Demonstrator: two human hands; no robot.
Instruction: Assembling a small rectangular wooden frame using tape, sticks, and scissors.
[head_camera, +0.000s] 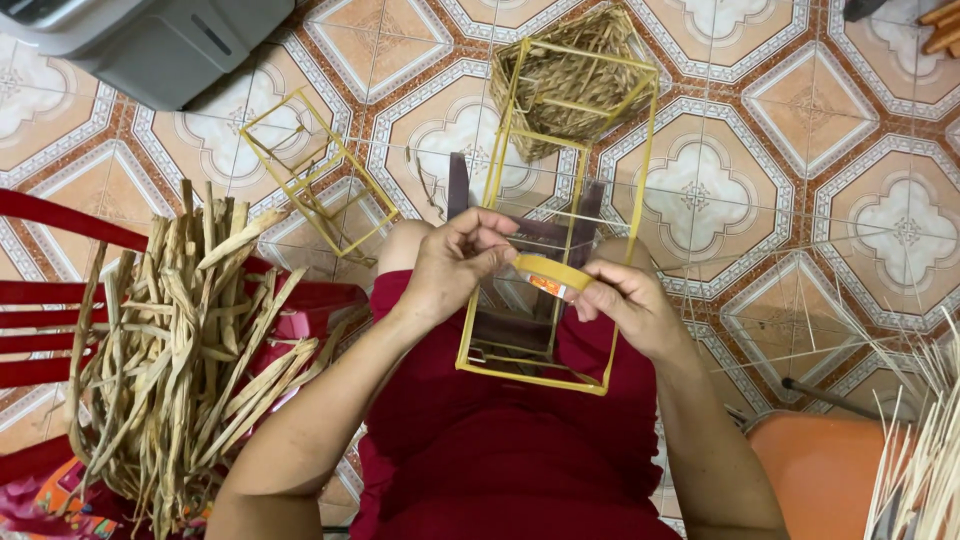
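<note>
Taping yellow wire frame (560, 215): right hand (625, 300) clamped on tape roll (550, 272), left hand (455, 262) pinching tape end at 12; nxt needs pressing it to a bar.

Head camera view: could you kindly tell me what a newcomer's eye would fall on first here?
First, the two hands at centre: the left hand and right hand hold a roll of yellow tape against a tall yellow wire frame resting on the red-clad lap. At left, a thick bundle of dried plant strips lies over a red chair. Beyond, a half-woven basket and a second bare frame sit on the patterned tile floor.
</note>
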